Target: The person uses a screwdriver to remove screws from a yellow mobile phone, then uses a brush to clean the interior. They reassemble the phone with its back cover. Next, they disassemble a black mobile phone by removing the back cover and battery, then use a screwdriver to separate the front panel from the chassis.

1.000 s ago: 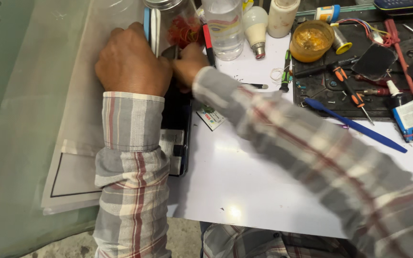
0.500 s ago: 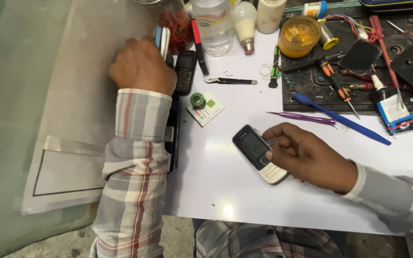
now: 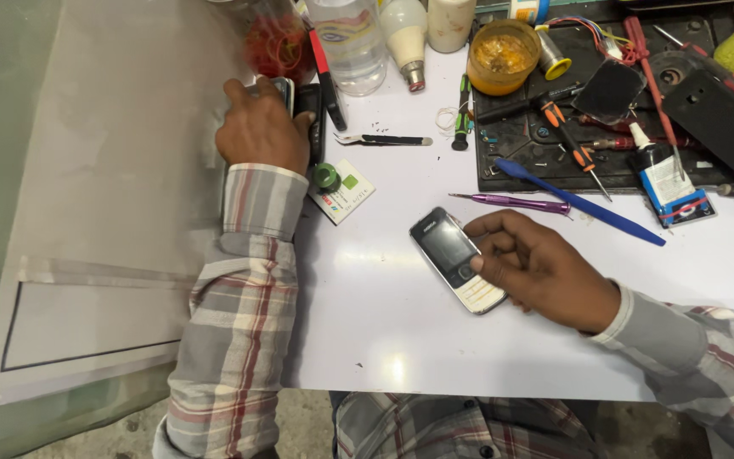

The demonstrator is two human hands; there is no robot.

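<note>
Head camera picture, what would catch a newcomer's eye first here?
Most likely the keypad phone held in the right hand over the white table, near the middle. Next, the left hand resting on other phones at the table's upper left edge. Then the cluttered black mat at upper right, with screwdrivers, a blue tool and an orange-filled jar beside it.
</note>
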